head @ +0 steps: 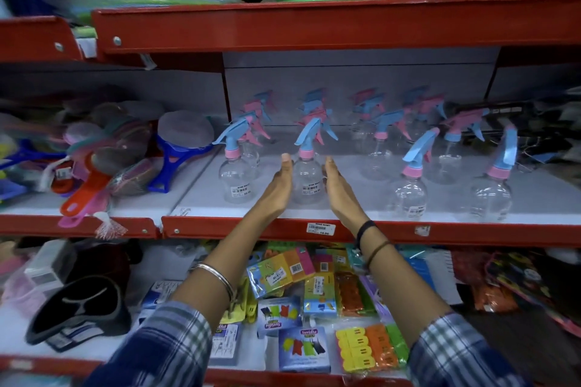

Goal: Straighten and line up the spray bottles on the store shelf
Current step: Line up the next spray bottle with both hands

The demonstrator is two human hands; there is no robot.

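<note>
Flanking a clear spray bottle [306,181] at the front of the red-edged shelf [377,231], the left hand [276,188] and right hand [341,190] are held flat and open, fingers straight and together, palms facing each other. Whether either palm touches the bottle I cannot tell — they sit just beside its sides, gripping nothing. The bottle stands upright, long axis vertical, pink collar on top; its blue trigger head [309,132] seems to slant toward the upper right, though blur softens it. Another front bottle [234,179] stands upright to its left, and two more [408,195] [490,195] stand to the right — further rows behind.
</note>
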